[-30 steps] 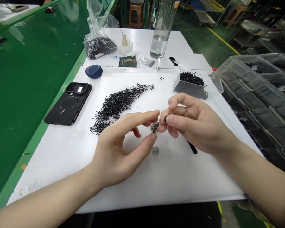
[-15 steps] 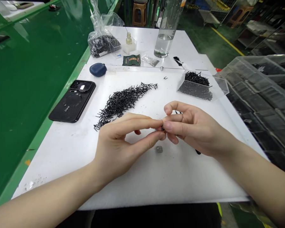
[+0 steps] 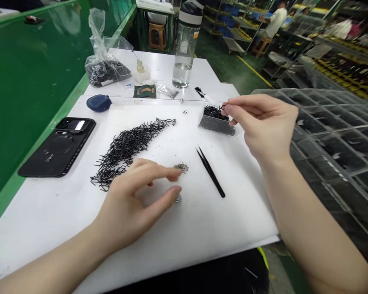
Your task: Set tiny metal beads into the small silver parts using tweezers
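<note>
Head camera view: we looked down at our own two hands over a flat white foam board point(image 3: 202, 228). Our left hand point(image 3: 135, 204) lay low on the board, half open, with the fingers bent and nothing held in it. Its first finger ended just beside a little heap of tiny grey metal bits point(image 3: 181, 167). Its thumb tip was at a small shiny silver piece point(image 3: 178, 199), and we could not tell if it touched. Our right hand point(image 3: 265, 122) was up and away from the left one. Its thumb and first finger were pinched tight on a tiny black wire piece point(image 3: 223, 107), which was hard to see. That hand held it right over a small clear plastic box of black wire pieces point(image 3: 216, 122).

Between our hands lay thin black tweezers point(image 3: 211, 171), flat on the board. Near the left hand, a long curved heap of black bent wire pieces point(image 3: 131, 141) was spread out. Further left lay a black phone in a dotted case point(image 3: 57, 149) and a round dark blue pouch point(image 3: 98, 103). At the far side stood a tall clear water bottle point(image 3: 185, 53), with a clear plastic bag of black pieces point(image 3: 106, 69) and a small green packet point(image 3: 144, 90) near it. A wide green belt point(image 3: 24, 81) ran along our left. Clear plastic trays with many small boxes point(image 3: 340, 134) sat on our right.
</note>
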{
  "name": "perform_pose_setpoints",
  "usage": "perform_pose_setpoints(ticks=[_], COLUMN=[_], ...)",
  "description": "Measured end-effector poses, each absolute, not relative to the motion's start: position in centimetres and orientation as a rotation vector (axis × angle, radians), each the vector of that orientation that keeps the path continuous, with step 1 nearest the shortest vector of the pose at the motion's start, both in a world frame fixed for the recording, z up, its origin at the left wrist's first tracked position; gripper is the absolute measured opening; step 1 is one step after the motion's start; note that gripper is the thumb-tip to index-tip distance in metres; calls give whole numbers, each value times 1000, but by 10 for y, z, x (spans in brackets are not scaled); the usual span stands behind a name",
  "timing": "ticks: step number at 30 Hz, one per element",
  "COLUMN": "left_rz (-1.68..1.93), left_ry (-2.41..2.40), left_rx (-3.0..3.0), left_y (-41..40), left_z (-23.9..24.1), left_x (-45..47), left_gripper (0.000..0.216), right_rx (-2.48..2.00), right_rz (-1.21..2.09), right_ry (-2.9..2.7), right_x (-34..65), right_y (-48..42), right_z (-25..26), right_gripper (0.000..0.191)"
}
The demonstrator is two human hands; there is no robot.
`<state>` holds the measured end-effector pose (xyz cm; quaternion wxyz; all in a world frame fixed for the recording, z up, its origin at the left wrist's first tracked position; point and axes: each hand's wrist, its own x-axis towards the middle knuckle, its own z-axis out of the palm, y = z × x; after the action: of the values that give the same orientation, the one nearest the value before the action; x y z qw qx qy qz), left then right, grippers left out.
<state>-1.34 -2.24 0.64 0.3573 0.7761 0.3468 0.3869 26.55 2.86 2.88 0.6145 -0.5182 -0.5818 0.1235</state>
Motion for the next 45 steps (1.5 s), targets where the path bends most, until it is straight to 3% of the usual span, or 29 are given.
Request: perform_pose_setpoints(ticks=[6,11,15,17,22,24,28,33,35,40,45], left_rz=[802,739,738,750,803,825,816,788,783,767,715], left_ry=[800,824,871,894,916,982,1038,983,982,1048,1075], left_rx=[2304,2359,2347,2347,2399,2404,2376,2322,2314,2316,2319], left_y=[-25,-25,-24,-24,-23,-23,-25,-24,-24,-27,-28], left_z=[2,-1,-1,-2,-4,-5,-5,-4,-3,-1,2], left_x=[-13,-12,-11,-11,-10,-11,-10,-10,-11,-11,-9], left_gripper=[24,23,23,23,22,12,3,4,5,7,2], right_rx=[-1452,-1557,-1694,-1727,-1685,-1588,-1279,-954,-938,-989,-976], right_rz=[12,-18,345,541,678,757,1002,1429,1502,1369,1134], right_ry=[-1418,-1432,-1707,-1879,-2002,-2012,-1809,-1446,-1425,-1523,-1887], right_x=[309,312,290,273,249,249,249,246,245,242,245], right_y=[55,39,0,-16,-22,-15,2,10,5,-8,-3], right_z=[17,44,60,52,28,31,40,25,19,15,13], right_gripper=[9,20,18,27,41,35,13,34,26,6,14])
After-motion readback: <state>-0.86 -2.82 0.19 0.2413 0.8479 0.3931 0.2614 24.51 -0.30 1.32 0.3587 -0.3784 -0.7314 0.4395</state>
